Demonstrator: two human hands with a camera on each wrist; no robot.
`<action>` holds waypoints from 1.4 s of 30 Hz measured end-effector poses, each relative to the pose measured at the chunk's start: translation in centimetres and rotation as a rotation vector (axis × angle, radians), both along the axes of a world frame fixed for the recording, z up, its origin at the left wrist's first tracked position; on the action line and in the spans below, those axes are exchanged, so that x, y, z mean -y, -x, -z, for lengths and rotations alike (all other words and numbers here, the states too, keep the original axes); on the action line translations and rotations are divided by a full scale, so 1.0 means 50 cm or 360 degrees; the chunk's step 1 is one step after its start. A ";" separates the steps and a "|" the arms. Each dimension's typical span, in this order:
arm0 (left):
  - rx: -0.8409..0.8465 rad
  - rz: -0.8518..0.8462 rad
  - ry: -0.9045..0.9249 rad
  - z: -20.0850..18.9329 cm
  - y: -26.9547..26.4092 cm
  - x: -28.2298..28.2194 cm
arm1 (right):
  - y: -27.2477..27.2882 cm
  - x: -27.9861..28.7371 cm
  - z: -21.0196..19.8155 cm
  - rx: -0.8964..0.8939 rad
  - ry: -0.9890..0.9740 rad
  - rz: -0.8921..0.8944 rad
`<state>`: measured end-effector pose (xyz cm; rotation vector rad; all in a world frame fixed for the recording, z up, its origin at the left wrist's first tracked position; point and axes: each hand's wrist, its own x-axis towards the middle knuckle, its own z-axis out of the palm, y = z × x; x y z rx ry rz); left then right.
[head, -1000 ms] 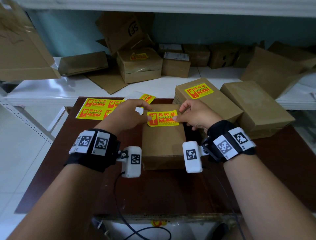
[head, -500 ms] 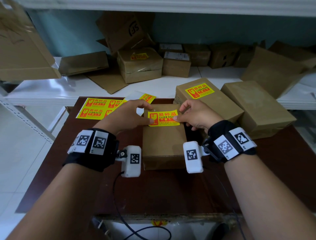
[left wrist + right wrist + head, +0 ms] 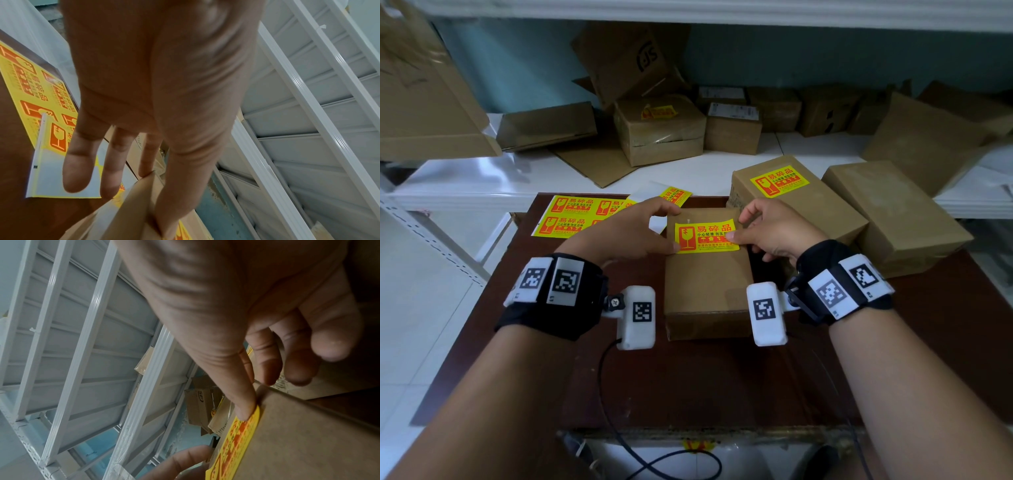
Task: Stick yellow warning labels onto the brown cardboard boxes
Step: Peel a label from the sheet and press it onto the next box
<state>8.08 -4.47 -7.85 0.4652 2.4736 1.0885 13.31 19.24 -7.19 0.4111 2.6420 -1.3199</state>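
Observation:
A brown cardboard box [image 3: 705, 287] lies on the dark table in front of me. A yellow warning label [image 3: 705, 236] with red print stretches across the far part of its top. My left hand [image 3: 674, 229] holds the label's left end, thumb on top, index finger at the box's far left corner. My right hand [image 3: 738, 226] holds the right end the same way. In the right wrist view the thumb [image 3: 245, 412] lies on the label [image 3: 236, 443], close to the box's [image 3: 308, 443] corner. The left wrist view shows my thumb [image 3: 164, 224] down on the box [image 3: 123, 216].
A sheet of yellow labels [image 3: 582, 217] lies at the table's far left. Right of my hands stand a labelled box [image 3: 791, 205] and a plain box [image 3: 893, 219]. The white shelf [image 3: 482, 185] behind carries several more boxes. A black cable [image 3: 619, 411] hangs at the near edge.
Hardly anything: both hands keep hold of the label's ends over the far part of the box, with only a slight shift.

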 end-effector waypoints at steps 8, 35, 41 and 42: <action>0.0139 -0.0033 0.0152 -0.002 -0.001 0.007 | -0.006 0.004 -0.008 0.0038 0.0079 0.0027; 0.0126 -0.0405 -0.0618 -0.010 -0.009 -0.010 | 0.001 0.034 -0.009 -0.0342 0.0496 0.0110; 0.0115 -0.0410 -0.0672 -0.002 -0.023 -0.030 | -0.003 0.043 -0.001 -0.0549 0.0499 0.0161; 0.0093 -0.0396 -0.0658 -0.003 -0.024 -0.033 | -0.004 0.045 0.001 -0.0573 0.0493 0.0157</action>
